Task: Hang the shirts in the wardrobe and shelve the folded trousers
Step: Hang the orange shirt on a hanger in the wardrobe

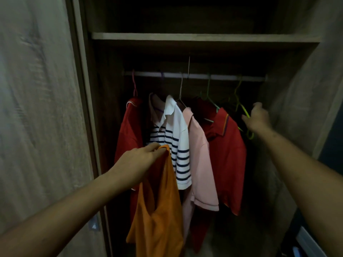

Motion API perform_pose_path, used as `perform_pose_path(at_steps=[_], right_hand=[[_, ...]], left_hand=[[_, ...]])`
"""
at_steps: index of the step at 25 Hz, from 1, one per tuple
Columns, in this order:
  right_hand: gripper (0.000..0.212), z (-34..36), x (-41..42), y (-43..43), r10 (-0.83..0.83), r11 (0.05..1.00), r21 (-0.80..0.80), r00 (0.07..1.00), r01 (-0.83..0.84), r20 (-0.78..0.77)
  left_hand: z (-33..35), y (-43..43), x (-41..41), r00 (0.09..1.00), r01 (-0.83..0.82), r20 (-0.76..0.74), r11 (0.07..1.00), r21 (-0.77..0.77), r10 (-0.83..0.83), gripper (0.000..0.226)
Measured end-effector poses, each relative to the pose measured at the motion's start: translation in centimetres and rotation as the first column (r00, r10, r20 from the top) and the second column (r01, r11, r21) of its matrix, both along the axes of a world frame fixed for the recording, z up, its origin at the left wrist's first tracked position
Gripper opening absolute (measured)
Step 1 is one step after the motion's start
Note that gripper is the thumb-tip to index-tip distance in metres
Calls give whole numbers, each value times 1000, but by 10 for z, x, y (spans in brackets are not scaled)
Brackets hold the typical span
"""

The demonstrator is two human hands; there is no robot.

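The open wardrobe door (37, 108) fills the left side. Beside it the wardrobe (297, 80) is dim inside, with a shelf (204, 37) across the top and a rail (194, 76) under it.

Four shirts hang from the rail. At the far left is the left red shirt (128, 130), on a pink hanger (134, 86). Next to it is the striped shirt (178, 141), white with dark bands, then the pink shirt (200, 154), touching the striped one. Right of that is the right red shirt (228, 149), on a green hanger (208, 95).

Nearer than the hanging row, low and left of centre, the left hand (137, 160) pinches the top edge of the orange shirt (159, 201) between thumb and curled fingers. This shirt is on no hanger. It drops loose from the hand, in front of the left red shirt and the lower part of the striped one.

At the far right the right hand (258, 117) reaches deep into the wardrobe. Its fingers are curled round the yellow-green hanger (246, 111), just right of the right red shirt. That hanger carries no garment, and its hook rises to the rail.

The orange shirt and the yellow-green hanger are well apart, with the striped, pink and right red shirts between them.
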State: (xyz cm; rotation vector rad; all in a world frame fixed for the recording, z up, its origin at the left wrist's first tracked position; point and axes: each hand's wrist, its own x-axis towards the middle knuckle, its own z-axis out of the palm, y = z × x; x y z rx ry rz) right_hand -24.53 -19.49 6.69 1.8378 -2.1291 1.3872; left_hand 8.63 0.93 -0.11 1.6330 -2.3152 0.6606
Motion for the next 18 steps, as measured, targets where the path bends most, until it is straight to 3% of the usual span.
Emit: perform_pose_path(at_steps=[2, 4, 7, 11, 15, 18], right_hand=[[38, -9, 3, -19, 14, 998, 57, 989, -23, 146], [29, -15, 7, -26, 63, 998, -23, 967, -60, 245], [27, -18, 16, -12, 150, 976, -193, 958, -103, 245], [21, -70, 18, 16, 362, 873, -429, 898, -233, 249], [31, -124, 11, 36, 422, 884, -380, 818, -274, 392], [30, -141, 10, 63, 372, 893, -402, 834, -201, 408]], left_hand=[[2, -3, 7, 999, -22, -25, 1000, 16, 23, 62], [2, -6, 16, 999, -17, -45, 1000, 23, 18, 59], [1, -10, 27, 995, 0, -96, 999, 39, 3, 58], [1, -18, 34, 988, -29, -152, 998, 58, 38, 62], [5, -26, 33, 975, -32, -213, 993, 115, 56, 65], [4, -29, 29, 963, -16, -264, 988, 154, 56, 65]])
